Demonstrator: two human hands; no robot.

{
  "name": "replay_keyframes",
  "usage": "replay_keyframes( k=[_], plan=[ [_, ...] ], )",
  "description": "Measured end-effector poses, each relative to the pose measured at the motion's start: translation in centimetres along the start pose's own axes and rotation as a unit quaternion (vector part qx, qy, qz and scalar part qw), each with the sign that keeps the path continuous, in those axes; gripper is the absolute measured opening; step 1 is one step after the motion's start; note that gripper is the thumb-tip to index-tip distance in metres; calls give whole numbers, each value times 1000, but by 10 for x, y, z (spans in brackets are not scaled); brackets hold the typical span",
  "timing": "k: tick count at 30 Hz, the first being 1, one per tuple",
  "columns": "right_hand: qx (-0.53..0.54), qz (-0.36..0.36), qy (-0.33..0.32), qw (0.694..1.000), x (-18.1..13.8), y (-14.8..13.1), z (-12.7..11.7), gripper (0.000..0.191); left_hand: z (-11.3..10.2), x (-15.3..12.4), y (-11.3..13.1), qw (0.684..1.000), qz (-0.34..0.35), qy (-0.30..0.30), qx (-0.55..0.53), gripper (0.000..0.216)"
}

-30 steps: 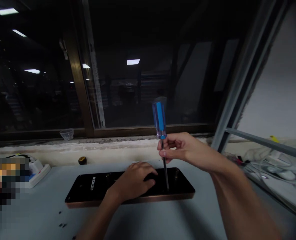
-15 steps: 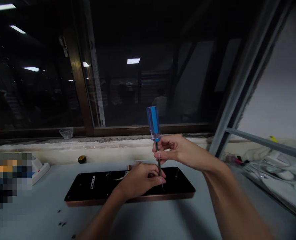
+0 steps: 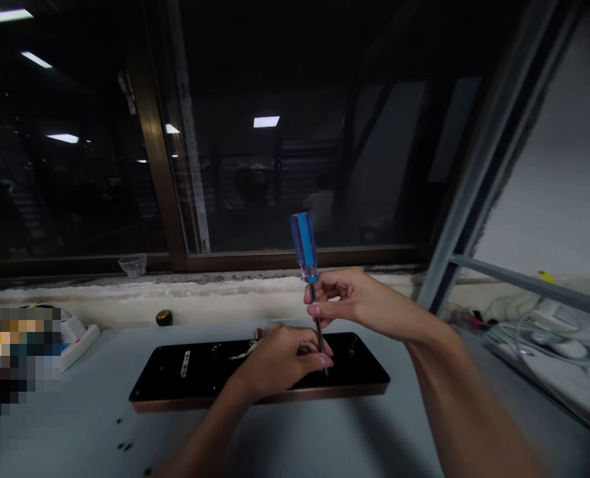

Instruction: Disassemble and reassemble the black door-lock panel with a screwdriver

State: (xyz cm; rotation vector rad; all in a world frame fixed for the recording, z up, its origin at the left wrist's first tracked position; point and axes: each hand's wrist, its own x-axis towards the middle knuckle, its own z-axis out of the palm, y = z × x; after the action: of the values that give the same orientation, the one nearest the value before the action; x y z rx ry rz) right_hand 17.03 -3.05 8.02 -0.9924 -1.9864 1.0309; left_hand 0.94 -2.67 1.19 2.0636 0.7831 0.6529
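Observation:
A screwdriver (image 3: 303, 245) with a clear and blue handle stands nearly upright, leaning slightly left at the top. Its shaft is pinched just below the handle by the fingers of my right hand (image 3: 349, 295). Lower down, my left hand (image 3: 280, 355) has its thumb and fingers closed around the shaft near the tip. The tip meets the near edge of a long black panel (image 3: 165, 375) with a copper-coloured side and a small white label. My left hand rests over the panel and covers its middle. Whether a screw sits under the tip is too small to tell.
Several small dark screws (image 3: 121, 446) lie on the table at the front left. A brass-coloured knob (image 3: 164, 318) stands behind the panel, and a clear plastic cup (image 3: 133, 265) on the sill. White cables (image 3: 549, 338) sit right, beyond a metal frame (image 3: 474, 199); a power strip (image 3: 82, 345) is left.
The screwdriver's handle has tilted very slightly to the left. Both hands stay almost in place, and the panel has not visibly moved.

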Motion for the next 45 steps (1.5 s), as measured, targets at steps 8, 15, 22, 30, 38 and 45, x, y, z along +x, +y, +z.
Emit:
replay_keyframes(
  k=[8,15,22,30,38,45],
  plan=[
    [29,6,-57,998,-7,-1,-8,13,3,0,5,997,19,27,66,12],
    [62,35,-81,994,-19,-2,-17,21,9,0,15,990,5,47,137,12],
    [64,25,-103,992,-19,-6,-18,22,6,-1,11,999,20,-5,48,16],
    [-19,42,-16,999,-12,-4,-14,21,13,4,12,993,-39,61,97,14],
    [78,19,-11,997,-19,-4,-16,56,11,3,9,999,-11,35,-26,10],
    [10,43,24,999,-20,-10,-14,31,16,4,15,992,-20,86,87,15]
  ],
)
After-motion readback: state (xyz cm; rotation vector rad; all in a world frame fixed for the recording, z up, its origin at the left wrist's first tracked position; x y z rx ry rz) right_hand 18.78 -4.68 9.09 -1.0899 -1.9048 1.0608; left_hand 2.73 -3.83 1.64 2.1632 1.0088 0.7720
